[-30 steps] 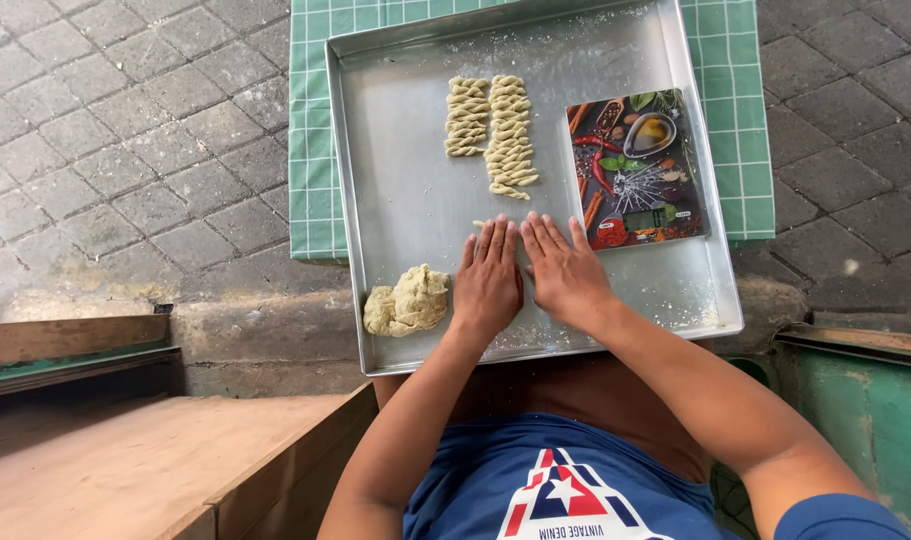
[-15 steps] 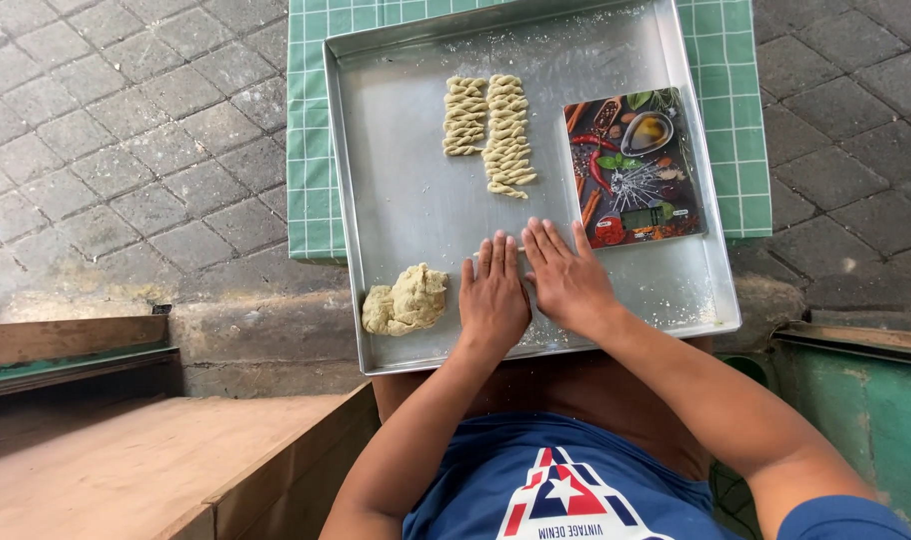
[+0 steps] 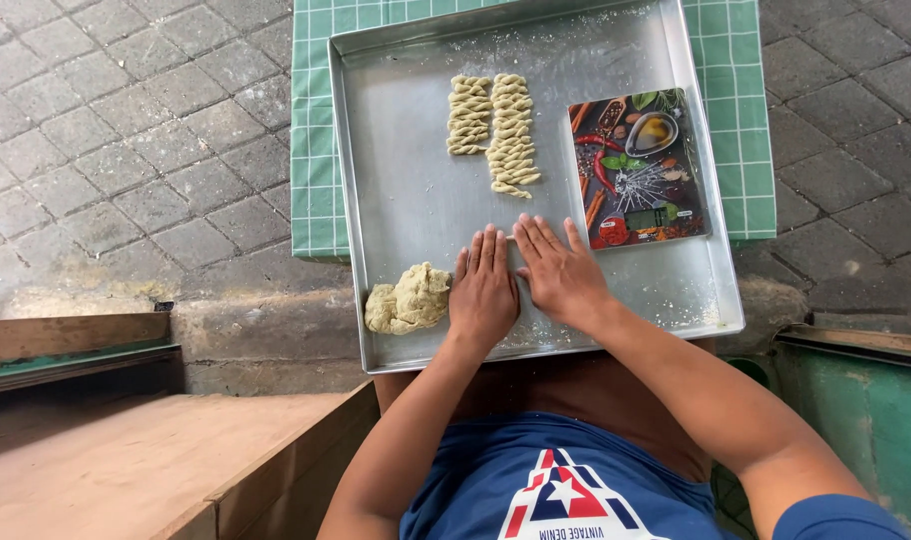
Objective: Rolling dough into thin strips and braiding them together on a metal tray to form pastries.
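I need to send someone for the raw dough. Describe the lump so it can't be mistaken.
Find the big metal tray lying on the green checked mat. In its near left corner, just left of the left hand, sits the dough lump. It is a pale, rough, shapeless mound, unlike the neat twisted pieces lined up in rows at the far end.

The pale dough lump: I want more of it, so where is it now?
In the head view, the pale dough lump lies in the near left corner of the metal tray, just left of the left hand.
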